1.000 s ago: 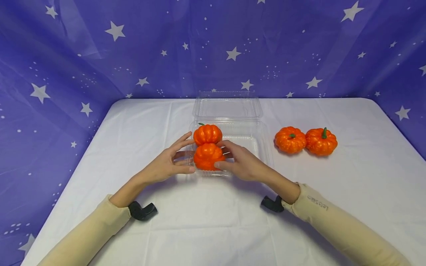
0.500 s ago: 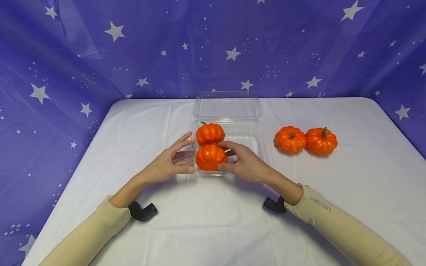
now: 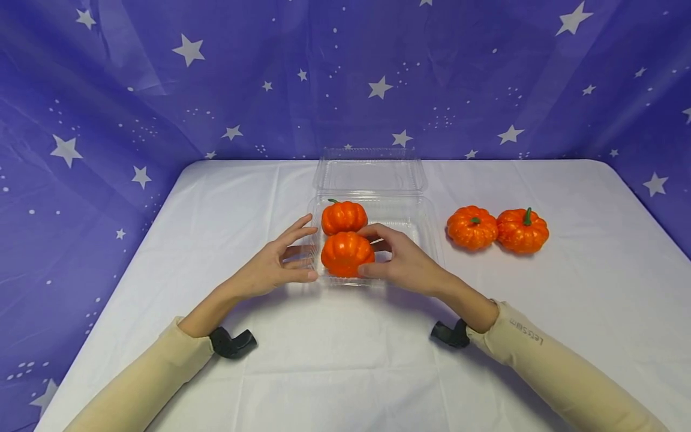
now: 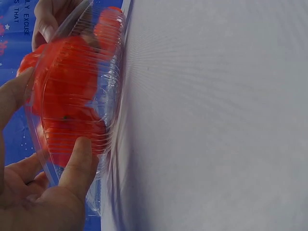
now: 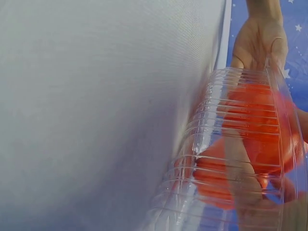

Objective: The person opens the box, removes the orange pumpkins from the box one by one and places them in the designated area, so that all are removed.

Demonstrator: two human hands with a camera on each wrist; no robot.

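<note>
Container (image 3: 410, 231) walls in rear pumpkin (image 3: 344, 216), front pumpkin (image 3: 347, 251); right hand (image 3: 407, 263) clamps latter, left hand (image 3: 264, 270) fingers apart at edge; outer pumpkins (image 3: 471, 229) rightward, counter (image 3: 345, 360) nearside.

A white-covered surface (image 3: 345, 366) bears an open clear container (image 3: 407, 234), its lid (image 3: 369, 174) toward the far edge; toward the right edge, two orange pumpkins (image 3: 522, 233) touch.
</note>
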